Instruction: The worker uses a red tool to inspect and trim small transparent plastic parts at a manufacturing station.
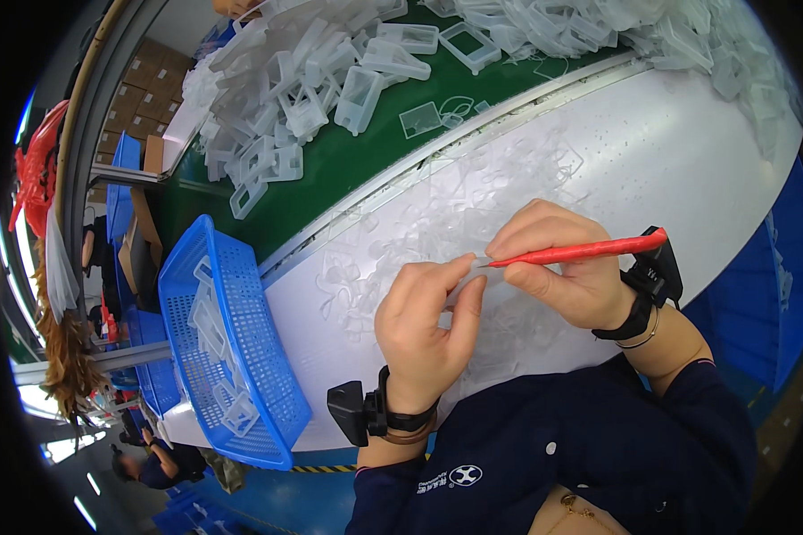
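My left hand [422, 332] is closed, pinching a small translucent plastic part [475, 269] between thumb and fingertips. Most of that part is covered by the fingers. In my right hand [573, 283] is a slim craft knife with a red-wrapped handle [589, 250], gripped like a pen. Its short blade meets the part at the left fingertips. Beneath both hands, clear plastic scraps [352, 272] lie scattered across the white tabletop [660, 134].
A blue perforated basket [272, 374] with several translucent frames stands at the left. Beyond the table's metal edge rail, a green belt [317, 192] carries heaped translucent plastic frames [303, 107]. More plastic pieces [687, 40] pile at the far right. Blue bins [763, 294] stand right of the table.
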A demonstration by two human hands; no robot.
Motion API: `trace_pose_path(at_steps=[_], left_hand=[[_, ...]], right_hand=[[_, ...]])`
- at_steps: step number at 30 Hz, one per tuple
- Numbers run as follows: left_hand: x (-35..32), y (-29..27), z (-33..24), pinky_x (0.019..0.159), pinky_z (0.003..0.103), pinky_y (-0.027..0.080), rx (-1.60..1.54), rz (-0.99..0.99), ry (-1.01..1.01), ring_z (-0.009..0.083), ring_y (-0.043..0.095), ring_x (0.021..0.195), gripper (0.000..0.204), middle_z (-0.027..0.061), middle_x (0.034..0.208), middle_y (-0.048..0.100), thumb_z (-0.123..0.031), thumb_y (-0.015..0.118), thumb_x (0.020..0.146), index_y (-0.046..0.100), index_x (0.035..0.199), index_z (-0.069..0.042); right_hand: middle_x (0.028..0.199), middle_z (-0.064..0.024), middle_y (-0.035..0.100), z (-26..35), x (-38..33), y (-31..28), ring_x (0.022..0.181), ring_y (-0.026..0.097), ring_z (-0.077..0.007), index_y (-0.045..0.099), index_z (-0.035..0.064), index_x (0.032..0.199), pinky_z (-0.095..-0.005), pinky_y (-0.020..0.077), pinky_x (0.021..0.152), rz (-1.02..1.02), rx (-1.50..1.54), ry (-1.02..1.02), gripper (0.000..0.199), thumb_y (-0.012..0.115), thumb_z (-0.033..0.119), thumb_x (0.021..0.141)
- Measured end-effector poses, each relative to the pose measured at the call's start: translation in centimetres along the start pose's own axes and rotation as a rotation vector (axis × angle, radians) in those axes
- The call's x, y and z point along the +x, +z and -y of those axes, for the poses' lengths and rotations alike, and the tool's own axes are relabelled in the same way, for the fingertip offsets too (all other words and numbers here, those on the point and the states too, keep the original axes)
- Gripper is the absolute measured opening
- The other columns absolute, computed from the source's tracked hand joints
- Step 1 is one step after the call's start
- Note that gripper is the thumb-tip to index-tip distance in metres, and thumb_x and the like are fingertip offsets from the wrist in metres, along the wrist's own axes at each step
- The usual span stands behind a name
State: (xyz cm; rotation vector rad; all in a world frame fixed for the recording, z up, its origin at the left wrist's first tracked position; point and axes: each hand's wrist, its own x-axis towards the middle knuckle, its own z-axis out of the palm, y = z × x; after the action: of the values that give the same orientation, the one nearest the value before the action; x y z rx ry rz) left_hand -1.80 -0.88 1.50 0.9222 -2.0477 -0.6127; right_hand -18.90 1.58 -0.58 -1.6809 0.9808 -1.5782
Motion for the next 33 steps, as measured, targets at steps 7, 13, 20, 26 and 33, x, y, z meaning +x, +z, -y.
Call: trace_pose_path(at_steps=[7,13,20,26,33], left_hand=[[-0.1,0.3,0.4,0.045,0.023,0.045,0.026,-0.039,0.034,0.0154,0.056,0.052,0.022,0.0087,0.07,0.057,0.005,0.068,0.067,0.063,0.088,0.0],[-0.1,0.2,0.1,0.046,0.023,0.044,0.007,0.002,-0.025,0.0154,0.057,0.056,0.018,0.0093,0.07,0.057,0.005,0.066,0.069,0.063,0.086,0.002],[-0.9,-0.8,0.9,0.054,0.02,0.043,-0.16,-0.052,-0.159,0.0123,0.052,0.063,0.017,0.0071,0.077,0.056,0.003,0.063,0.075,0.06,0.092,0.002],[0.8,-1.2,1.0,0.053,0.02,0.038,-1.067,-0.236,-0.552,0.0104,0.05,0.075,0.029,0.006,0.095,0.055,-0.014,0.048,0.089,0.044,0.116,-0.004],[1.7,-1.2,0.2,0.05,0.019,0.035,-1.06,-0.247,-0.636,0.0082,0.043,0.065,0.029,-0.0001,0.096,0.05,-0.013,0.046,0.091,0.043,0.119,-0.006]], right_hand=[[0.088,-0.0113,0.062,-0.2,0.4,0.2,0.074,0.059,-0.0248,0.06,0.0012,0.087,-0.0307,0.048,0.065,0.059,-0.369,-0.274,0.021,0.069,0.009,0.069],[0.087,-0.0135,0.061,-0.5,0.0,0.7,0.071,0.059,-0.0271,0.059,-0.0002,0.087,-0.032,0.0489,0.061,0.038,-0.605,-0.468,0.024,0.065,0.008,0.065],[0.086,-0.0091,0.063,-0.8,1.7,-2.0,0.075,0.059,-0.0248,0.061,0.0023,0.083,-0.0316,0.0458,0.065,-0.096,-0.449,-0.194,0.011,0.066,0.008,0.075],[0.09,-0.0113,0.062,0.5,0.8,-1.9,0.07,0.059,-0.0142,0.06,0.002,0.081,-0.026,0.0454,0.063,0.177,0.502,0.653,0.015,0.058,0.017,0.084],[0.088,-0.0128,0.06,-0.4,-0.4,0.5,0.082,0.06,-0.0191,0.054,0.0015,0.09,-0.0301,0.0484,0.07,0.246,1.028,0.643,0.018,0.051,0.019,0.09]])
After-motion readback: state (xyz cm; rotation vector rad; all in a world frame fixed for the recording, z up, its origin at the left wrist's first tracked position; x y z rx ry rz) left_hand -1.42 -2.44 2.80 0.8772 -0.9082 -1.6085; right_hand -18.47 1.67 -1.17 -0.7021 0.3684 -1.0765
